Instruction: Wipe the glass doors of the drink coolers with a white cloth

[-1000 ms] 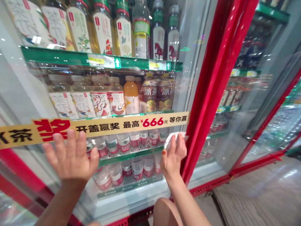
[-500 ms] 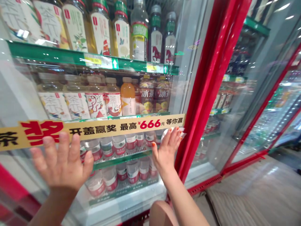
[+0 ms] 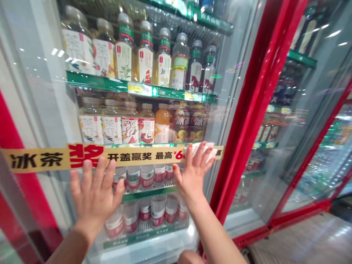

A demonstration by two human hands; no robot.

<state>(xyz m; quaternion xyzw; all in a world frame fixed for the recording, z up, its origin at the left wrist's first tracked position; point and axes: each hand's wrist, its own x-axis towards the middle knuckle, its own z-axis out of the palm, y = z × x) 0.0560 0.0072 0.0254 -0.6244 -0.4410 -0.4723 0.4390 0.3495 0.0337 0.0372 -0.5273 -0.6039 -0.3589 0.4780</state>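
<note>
The glass door [image 3: 154, 94] of a red-framed drinks cooler fills the middle of the view. Across it runs a yellow sticker strip [image 3: 143, 156] with black and red lettering. My left hand [image 3: 95, 192] is up at the strip's lower edge, palm toward the glass, fingers spread and nothing in it. With fingers stretched out, my right hand [image 3: 194, 172] presses a white tissue [image 3: 211, 149] flat to the glass over the strip's right part. The tissue lies mostly beneath those fingers and hides some of the lettering.
Bottled drinks [image 3: 163, 58] stand on green-edged shelves behind the glass. A red upright frame [image 3: 253, 95] borders the door on the right, with another cooler [image 3: 321, 146] beyond. My knee [image 3: 191, 257] shows at the bottom edge, near the grey floor [image 3: 310, 234].
My right hand has slid the tissue up from below the strip onto its lettering, slightly leftward. My left hand stays open near the strip. The view has tilted upward.
</note>
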